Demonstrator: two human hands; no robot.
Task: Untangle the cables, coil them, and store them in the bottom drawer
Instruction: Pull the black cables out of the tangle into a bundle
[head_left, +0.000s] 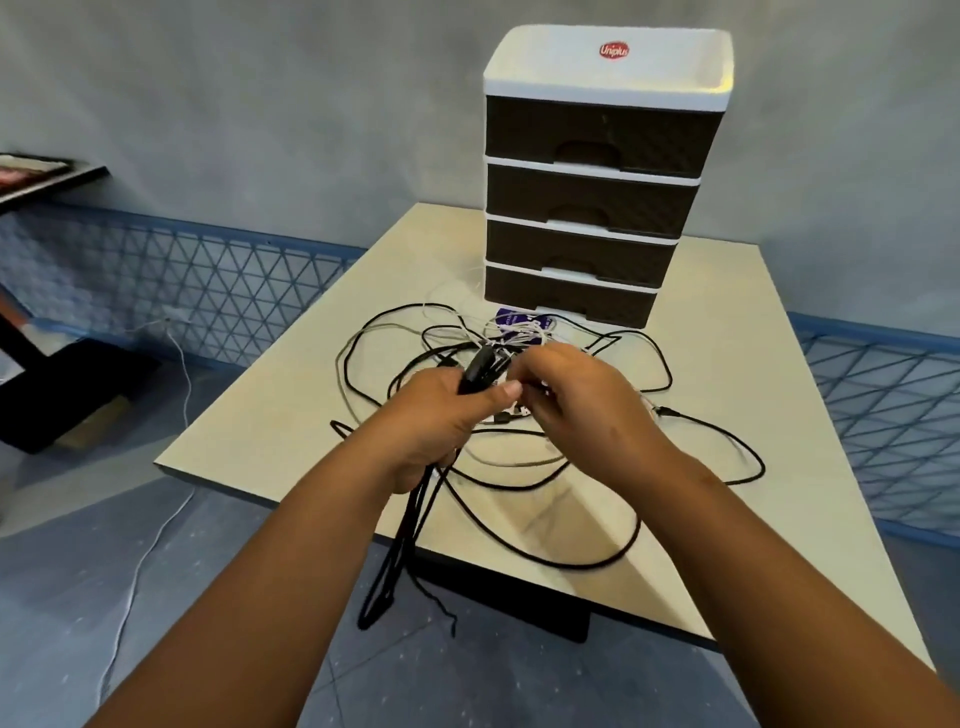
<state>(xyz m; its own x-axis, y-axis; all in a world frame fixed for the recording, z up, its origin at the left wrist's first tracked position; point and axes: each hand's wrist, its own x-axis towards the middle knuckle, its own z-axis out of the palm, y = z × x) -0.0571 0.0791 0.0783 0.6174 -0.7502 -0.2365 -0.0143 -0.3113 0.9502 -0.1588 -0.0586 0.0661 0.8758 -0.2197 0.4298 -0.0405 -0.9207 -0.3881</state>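
A tangle of black cables and thin white cables sprawls over the beige table. My left hand is shut on a bundle of black cable, whose folded loops hang down past the table's front edge. My right hand pinches cable strands right beside the left hand, over the middle of the tangle. A dark brown drawer unit with a white top stands at the back of the table. Its bottom drawer is closed.
A purple-and-white card lies just in front of the drawer unit among the white cables. A white cord trails over the floor at the left. A dark shelf juts from the left wall.
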